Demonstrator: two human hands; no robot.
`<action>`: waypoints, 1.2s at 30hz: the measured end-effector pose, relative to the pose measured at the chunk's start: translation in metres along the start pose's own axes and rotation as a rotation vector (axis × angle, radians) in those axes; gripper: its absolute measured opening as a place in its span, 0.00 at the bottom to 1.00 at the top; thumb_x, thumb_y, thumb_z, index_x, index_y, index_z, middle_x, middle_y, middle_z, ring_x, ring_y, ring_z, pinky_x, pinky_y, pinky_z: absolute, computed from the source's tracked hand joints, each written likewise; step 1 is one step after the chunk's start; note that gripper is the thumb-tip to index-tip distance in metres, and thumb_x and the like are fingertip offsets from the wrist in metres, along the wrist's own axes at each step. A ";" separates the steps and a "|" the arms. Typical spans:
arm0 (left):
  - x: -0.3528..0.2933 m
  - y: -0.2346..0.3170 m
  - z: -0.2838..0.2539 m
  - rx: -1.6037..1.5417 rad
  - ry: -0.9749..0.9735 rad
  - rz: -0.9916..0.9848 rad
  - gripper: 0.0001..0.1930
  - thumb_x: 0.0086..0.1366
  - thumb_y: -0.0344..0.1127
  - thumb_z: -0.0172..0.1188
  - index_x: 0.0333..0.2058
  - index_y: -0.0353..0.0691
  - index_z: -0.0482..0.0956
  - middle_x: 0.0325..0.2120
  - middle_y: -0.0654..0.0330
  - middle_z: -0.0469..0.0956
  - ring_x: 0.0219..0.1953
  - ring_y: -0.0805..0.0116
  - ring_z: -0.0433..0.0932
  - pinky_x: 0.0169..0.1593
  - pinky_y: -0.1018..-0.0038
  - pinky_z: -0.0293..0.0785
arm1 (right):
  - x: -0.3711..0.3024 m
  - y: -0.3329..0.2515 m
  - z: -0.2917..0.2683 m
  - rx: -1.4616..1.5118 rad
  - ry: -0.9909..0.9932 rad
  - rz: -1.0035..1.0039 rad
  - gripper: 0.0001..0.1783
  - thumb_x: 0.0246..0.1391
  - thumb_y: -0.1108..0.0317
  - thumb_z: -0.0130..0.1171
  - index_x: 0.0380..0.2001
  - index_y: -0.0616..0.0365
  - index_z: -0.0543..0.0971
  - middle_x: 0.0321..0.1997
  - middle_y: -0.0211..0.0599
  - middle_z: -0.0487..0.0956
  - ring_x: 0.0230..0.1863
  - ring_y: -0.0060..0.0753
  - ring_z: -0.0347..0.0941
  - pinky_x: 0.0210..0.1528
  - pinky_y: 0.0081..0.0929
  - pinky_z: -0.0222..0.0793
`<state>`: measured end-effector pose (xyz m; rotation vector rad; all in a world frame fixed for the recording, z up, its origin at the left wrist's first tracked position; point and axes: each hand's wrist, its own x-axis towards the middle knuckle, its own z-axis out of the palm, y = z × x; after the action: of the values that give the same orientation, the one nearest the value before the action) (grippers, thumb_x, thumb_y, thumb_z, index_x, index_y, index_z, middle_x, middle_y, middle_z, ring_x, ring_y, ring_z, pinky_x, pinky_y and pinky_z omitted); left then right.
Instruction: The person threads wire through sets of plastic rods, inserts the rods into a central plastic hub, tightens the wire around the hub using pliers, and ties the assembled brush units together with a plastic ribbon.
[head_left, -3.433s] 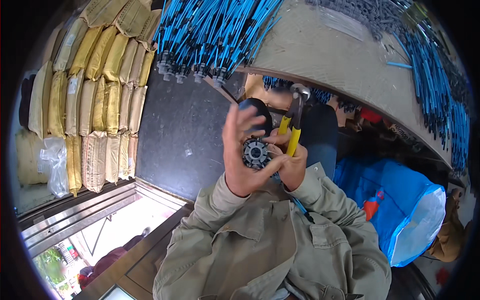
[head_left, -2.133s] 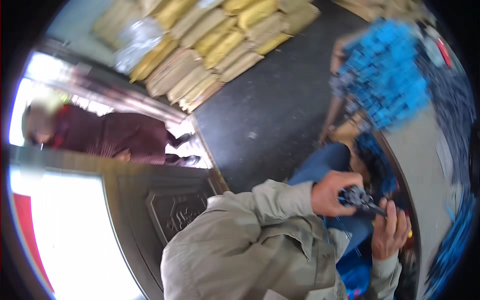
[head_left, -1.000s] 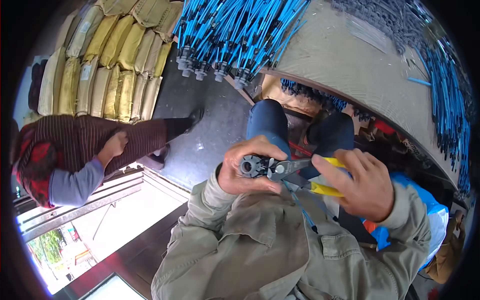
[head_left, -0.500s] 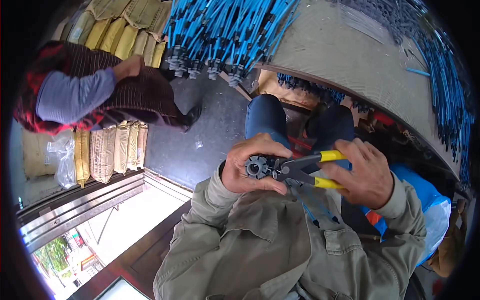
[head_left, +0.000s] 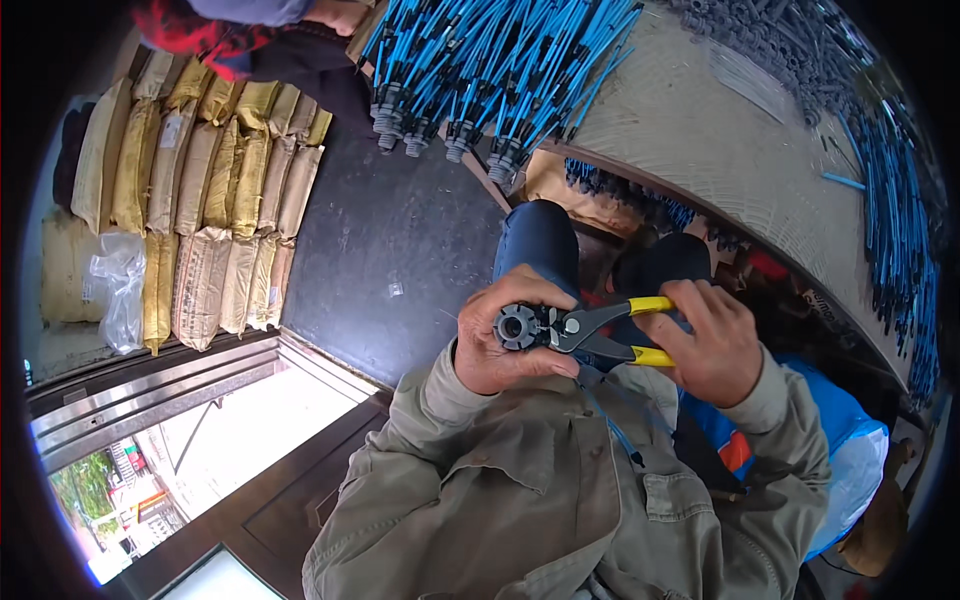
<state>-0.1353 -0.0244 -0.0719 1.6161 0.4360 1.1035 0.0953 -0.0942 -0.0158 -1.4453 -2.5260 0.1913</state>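
My left hand (head_left: 490, 350) is closed around a dark grey, round plastic fitting (head_left: 517, 327) with a notched rim and a hole in its middle. In my right hand (head_left: 715, 340) are pliers (head_left: 597, 325) with yellow grips, the handles spread somewhat apart. The pliers' dark head reaches to the right side of the fitting, beside my left thumb and fingers. What lies between the jaws is too small to make out. Below my hands a thin blue tube (head_left: 622, 437) with a black tip hangs in front of my jacket.
Bundles of blue tubes (head_left: 490, 75) with grey ends overhang the edge of the table (head_left: 650, 110). More blue tubes (head_left: 895, 220) lie at its right. Stacked sacks (head_left: 205, 280) stand at left, near another person's sleeve (head_left: 250, 10). A blue-and-white bag (head_left: 840, 430) is at my right.
The other person has moved up toward the top left, uncovering more sacks and floor. The pliers stay at the fitting, with their handles slightly closer together.
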 end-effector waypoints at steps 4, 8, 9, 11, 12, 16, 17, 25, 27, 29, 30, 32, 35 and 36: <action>-0.018 0.003 0.000 0.002 -0.022 -0.031 0.28 0.37 0.37 0.76 0.38 0.34 0.75 0.30 0.57 0.76 0.30 0.67 0.73 0.35 0.74 0.68 | -0.014 -0.013 0.020 0.034 0.046 0.028 0.16 0.32 0.66 0.64 0.29 0.54 0.74 0.35 0.39 0.68 0.31 0.37 0.70 0.28 0.30 0.66; -0.010 0.007 0.004 0.042 -0.004 -0.039 0.28 0.37 0.36 0.76 0.38 0.34 0.75 0.31 0.58 0.76 0.30 0.67 0.73 0.35 0.74 0.67 | -0.012 -0.007 0.003 -0.014 -0.022 0.009 0.15 0.34 0.65 0.65 0.26 0.55 0.70 0.34 0.39 0.68 0.30 0.37 0.71 0.27 0.29 0.66; -0.008 0.008 0.004 0.014 -0.028 -0.056 0.27 0.37 0.36 0.76 0.38 0.34 0.75 0.31 0.58 0.76 0.30 0.68 0.72 0.35 0.74 0.67 | -0.011 -0.007 -0.006 -0.016 -0.051 0.010 0.15 0.36 0.65 0.65 0.25 0.55 0.69 0.33 0.39 0.69 0.30 0.38 0.71 0.27 0.29 0.66; -0.008 0.010 0.002 -0.034 -0.074 -0.098 0.27 0.37 0.35 0.76 0.37 0.35 0.75 0.30 0.58 0.76 0.30 0.68 0.72 0.36 0.75 0.67 | -0.008 -0.005 -0.015 -0.011 -0.079 0.010 0.15 0.39 0.64 0.65 0.24 0.56 0.68 0.31 0.40 0.70 0.29 0.38 0.72 0.26 0.29 0.66; -0.009 0.010 0.001 -0.037 -0.080 -0.099 0.27 0.37 0.35 0.76 0.37 0.35 0.75 0.30 0.58 0.76 0.30 0.68 0.72 0.36 0.75 0.67 | -0.007 -0.001 -0.018 0.269 -0.165 0.016 0.15 0.42 0.64 0.64 0.26 0.56 0.68 0.29 0.39 0.71 0.28 0.38 0.73 0.26 0.29 0.66; -0.011 0.007 -0.001 -0.047 -0.134 -0.132 0.30 0.38 0.50 0.74 0.35 0.34 0.73 0.30 0.54 0.77 0.32 0.64 0.74 0.37 0.71 0.69 | -0.002 0.011 -0.031 0.961 -0.427 0.140 0.14 0.49 0.64 0.60 0.31 0.58 0.66 0.24 0.38 0.72 0.25 0.40 0.74 0.25 0.29 0.67; -0.012 0.006 -0.002 -0.048 -0.131 -0.125 0.30 0.38 0.49 0.74 0.35 0.35 0.73 0.29 0.54 0.76 0.32 0.64 0.75 0.37 0.71 0.70 | 0.001 0.011 -0.034 1.078 -0.534 0.235 0.14 0.51 0.64 0.59 0.33 0.58 0.65 0.23 0.37 0.73 0.24 0.41 0.74 0.25 0.29 0.67; -0.013 0.006 0.002 -0.158 -0.090 -0.146 0.25 0.37 0.34 0.76 0.36 0.36 0.75 0.30 0.60 0.75 0.32 0.70 0.71 0.38 0.75 0.65 | 0.004 0.012 -0.039 0.871 -0.545 0.148 0.14 0.52 0.68 0.57 0.37 0.59 0.63 0.24 0.41 0.73 0.26 0.49 0.73 0.23 0.30 0.67; -0.016 0.008 0.001 -0.152 -0.063 -0.183 0.25 0.37 0.34 0.76 0.36 0.36 0.75 0.31 0.60 0.75 0.33 0.70 0.70 0.39 0.74 0.65 | -0.002 0.004 -0.027 0.814 -0.457 0.096 0.14 0.52 0.69 0.56 0.37 0.59 0.64 0.25 0.42 0.73 0.26 0.51 0.73 0.23 0.30 0.67; -0.015 0.009 0.002 -0.147 -0.041 -0.203 0.25 0.38 0.35 0.76 0.36 0.36 0.75 0.31 0.60 0.74 0.33 0.70 0.70 0.39 0.75 0.65 | -0.011 -0.006 -0.008 0.668 -0.264 0.108 0.13 0.52 0.70 0.55 0.37 0.59 0.64 0.25 0.43 0.72 0.26 0.53 0.72 0.24 0.31 0.67; -0.014 0.008 0.002 -0.146 -0.022 -0.222 0.25 0.38 0.36 0.76 0.35 0.36 0.75 0.31 0.60 0.74 0.33 0.70 0.70 0.39 0.75 0.65 | -0.015 -0.011 0.002 0.593 -0.167 0.118 0.12 0.52 0.70 0.55 0.37 0.59 0.65 0.25 0.44 0.72 0.27 0.54 0.72 0.24 0.31 0.67; -0.012 0.004 0.002 -0.143 -0.007 -0.241 0.24 0.39 0.36 0.75 0.35 0.36 0.75 0.31 0.60 0.74 0.34 0.70 0.70 0.39 0.75 0.65 | -0.019 -0.018 0.031 0.604 -0.067 0.108 0.12 0.52 0.70 0.55 0.37 0.59 0.65 0.24 0.43 0.72 0.26 0.51 0.73 0.23 0.31 0.67; -0.012 -0.001 -0.001 -0.029 -0.086 -0.112 0.27 0.46 0.49 0.70 0.36 0.34 0.71 0.29 0.54 0.73 0.34 0.62 0.75 0.39 0.70 0.72 | -0.020 -0.020 0.046 0.627 0.117 0.072 0.11 0.53 0.71 0.54 0.37 0.59 0.65 0.24 0.42 0.73 0.25 0.47 0.74 0.23 0.30 0.68; -0.011 0.000 -0.001 -0.027 -0.083 -0.111 0.27 0.46 0.49 0.70 0.36 0.34 0.71 0.29 0.54 0.73 0.34 0.62 0.75 0.39 0.70 0.72 | -0.021 -0.014 0.038 0.780 -0.009 0.121 0.10 0.53 0.71 0.54 0.37 0.59 0.65 0.24 0.41 0.74 0.24 0.44 0.75 0.23 0.29 0.68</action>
<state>-0.1413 -0.0323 -0.0769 1.5881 0.4489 0.9521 0.0844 -0.1190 -0.0523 -1.2376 -1.9844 1.0600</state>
